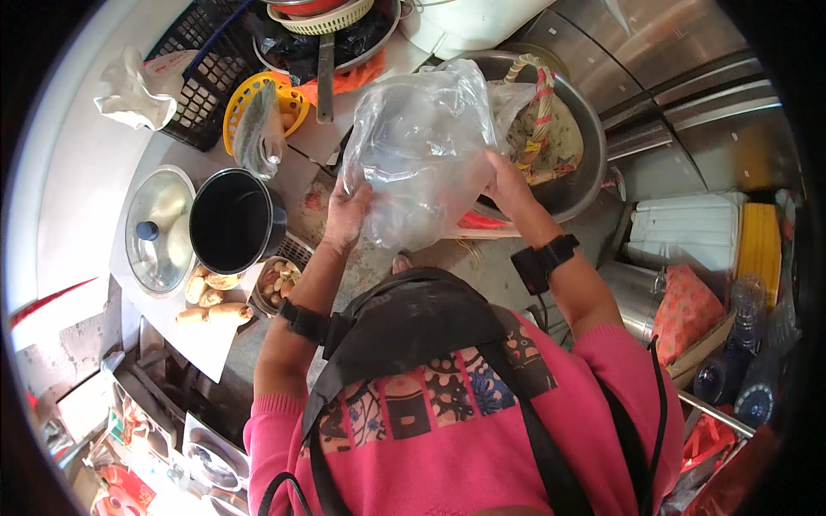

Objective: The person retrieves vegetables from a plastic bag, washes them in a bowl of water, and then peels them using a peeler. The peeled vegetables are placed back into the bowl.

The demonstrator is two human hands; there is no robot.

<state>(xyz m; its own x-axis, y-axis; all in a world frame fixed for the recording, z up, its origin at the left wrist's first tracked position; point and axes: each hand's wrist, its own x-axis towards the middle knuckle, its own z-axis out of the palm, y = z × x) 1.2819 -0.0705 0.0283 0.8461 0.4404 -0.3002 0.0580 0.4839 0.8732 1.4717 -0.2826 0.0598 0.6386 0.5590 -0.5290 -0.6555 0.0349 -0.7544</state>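
Note:
A large clear plastic bag is stretched out between my two hands, wrinkled and shiny. At its lower left edge, my left hand is closed on the plastic. Its right edge is pinched by my right hand. What the bag contains, if anything, I cannot make out. Just beyond my right hand stands a wide metal basin with a wrapped-handle basket in it. A black strap with a dark device circles each forearm.
On the left table are a black pot, a glass-lidded pan, root vegetables and a small bowl of pale pieces. Behind them stand a yellow basket and a black crate. White foam boxes stand at right.

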